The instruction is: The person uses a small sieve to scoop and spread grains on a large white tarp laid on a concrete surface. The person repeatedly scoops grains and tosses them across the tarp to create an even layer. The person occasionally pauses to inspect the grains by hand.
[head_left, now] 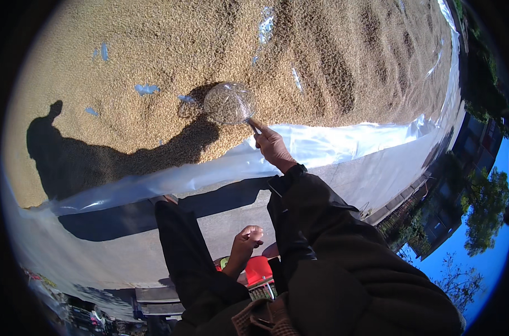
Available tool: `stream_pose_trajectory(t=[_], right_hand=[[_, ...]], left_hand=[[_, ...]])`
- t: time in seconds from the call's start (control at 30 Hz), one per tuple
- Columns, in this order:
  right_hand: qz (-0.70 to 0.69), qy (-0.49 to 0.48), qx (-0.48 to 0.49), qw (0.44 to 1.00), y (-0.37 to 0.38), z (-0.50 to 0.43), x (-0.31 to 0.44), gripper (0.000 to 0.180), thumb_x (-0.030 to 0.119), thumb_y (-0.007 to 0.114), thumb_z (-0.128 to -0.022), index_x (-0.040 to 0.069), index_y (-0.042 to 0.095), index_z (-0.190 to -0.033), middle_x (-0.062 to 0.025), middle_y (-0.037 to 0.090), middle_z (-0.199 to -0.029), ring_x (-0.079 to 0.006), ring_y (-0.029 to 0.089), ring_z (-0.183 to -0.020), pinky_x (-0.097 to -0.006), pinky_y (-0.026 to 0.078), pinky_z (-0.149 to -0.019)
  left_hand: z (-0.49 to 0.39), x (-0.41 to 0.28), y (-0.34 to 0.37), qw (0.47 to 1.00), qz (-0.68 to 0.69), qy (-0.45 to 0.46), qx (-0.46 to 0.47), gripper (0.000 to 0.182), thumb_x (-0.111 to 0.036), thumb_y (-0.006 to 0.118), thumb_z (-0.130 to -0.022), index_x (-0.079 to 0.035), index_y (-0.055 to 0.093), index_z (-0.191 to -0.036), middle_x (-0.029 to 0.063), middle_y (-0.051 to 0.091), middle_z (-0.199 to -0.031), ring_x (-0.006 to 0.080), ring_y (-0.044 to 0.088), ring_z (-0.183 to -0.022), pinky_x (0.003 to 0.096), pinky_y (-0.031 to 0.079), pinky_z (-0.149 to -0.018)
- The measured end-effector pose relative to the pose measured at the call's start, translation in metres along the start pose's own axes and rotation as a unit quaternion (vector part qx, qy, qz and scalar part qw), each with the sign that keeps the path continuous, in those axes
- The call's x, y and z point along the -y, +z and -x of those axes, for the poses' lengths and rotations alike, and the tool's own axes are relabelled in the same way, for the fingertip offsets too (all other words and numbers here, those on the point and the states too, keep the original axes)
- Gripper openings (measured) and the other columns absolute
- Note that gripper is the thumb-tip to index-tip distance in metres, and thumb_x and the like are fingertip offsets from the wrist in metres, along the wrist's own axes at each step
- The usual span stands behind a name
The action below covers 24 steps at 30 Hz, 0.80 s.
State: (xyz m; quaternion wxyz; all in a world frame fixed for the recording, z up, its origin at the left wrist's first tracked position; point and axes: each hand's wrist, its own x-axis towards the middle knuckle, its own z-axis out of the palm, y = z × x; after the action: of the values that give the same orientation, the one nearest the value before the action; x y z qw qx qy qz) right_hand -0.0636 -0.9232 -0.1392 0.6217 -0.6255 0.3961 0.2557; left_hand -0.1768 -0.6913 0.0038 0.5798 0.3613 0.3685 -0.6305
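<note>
My right hand [275, 147] is closed around the handle of a round wire-mesh strainer [230, 103]. The strainer's bowl is at the near edge of spread golden grain [162, 54], which looks like unhusked rice. Whether the mesh holds grain or only shows it behind is unclear. Clear plastic sheeting [338, 140] borders the grain just beyond my hand. Lower down, beside my dark trouser leg [176, 243], a hand [248, 239] with curled fingers shows. It is partly hidden, and I cannot tell whether it is my left hand or another person's.
Concrete paving [233, 214] runs along the sheet, and a shoe [170, 199] stands by its edge. Bluish patches [146, 89] show through the grain. Something red [258, 269] is behind my leg. Trees [485, 210] and buildings stand at the right rim.
</note>
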Motion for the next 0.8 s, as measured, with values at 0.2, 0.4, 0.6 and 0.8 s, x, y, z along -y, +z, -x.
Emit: stream_pose_trajectory(t=[0.2,0.4,0.6,0.8], right_hand=[[-0.092,-0.106,-0.042,0.989,-0.071,-0.048,0.054,0.04,0.001,0.044,-0.088,0.012,0.052,-0.126,0.0024,0.049,-0.074,-0.0063,0.045,-0.064,-0.0206,0.041,-0.061],[0.109,-0.173,-0.338,0.919,-0.237,-0.12,0.104,0.039,0.008,0.05,-0.086,0.014,0.053,-0.125,-0.0048,0.058,-0.073,-0.0089,0.051,-0.059,-0.0265,0.043,-0.05],[0.283,-0.171,-0.456,0.826,-0.242,-0.134,0.018,0.042,0.009,0.051,-0.082,0.013,0.052,-0.124,-0.0151,0.063,-0.104,-0.0298,0.061,-0.09,-0.0354,0.047,-0.079],[-0.021,-0.036,-0.322,0.946,-0.152,-0.039,-0.056,0.044,0.003,0.047,-0.087,0.014,0.048,-0.129,-0.0033,0.061,-0.087,-0.0086,0.049,-0.065,-0.0247,0.044,-0.062]], left_hand=[[-0.011,0.008,0.003,0.999,-0.032,-0.016,-0.028,0.017,-0.016,0.058,-0.083,-0.005,0.058,-0.097,0.0003,0.058,-0.08,0.0097,0.055,-0.07,0.0242,0.042,-0.064],[-0.014,0.016,0.004,0.998,-0.035,-0.023,-0.047,0.01,-0.009,0.055,-0.086,-0.006,0.059,-0.094,0.0006,0.058,-0.081,0.0096,0.056,-0.068,0.023,0.043,-0.064],[-0.016,0.02,0.006,0.996,-0.044,-0.047,-0.056,0.01,-0.007,0.052,-0.086,-0.006,0.058,-0.094,0.002,0.06,-0.082,0.0111,0.058,-0.07,0.0251,0.045,-0.068],[-0.019,0.021,0.005,0.994,-0.073,-0.062,-0.06,0.011,-0.011,0.057,-0.084,-0.007,0.058,-0.095,0.0005,0.059,-0.078,0.0087,0.056,-0.067,0.0225,0.043,-0.063]])
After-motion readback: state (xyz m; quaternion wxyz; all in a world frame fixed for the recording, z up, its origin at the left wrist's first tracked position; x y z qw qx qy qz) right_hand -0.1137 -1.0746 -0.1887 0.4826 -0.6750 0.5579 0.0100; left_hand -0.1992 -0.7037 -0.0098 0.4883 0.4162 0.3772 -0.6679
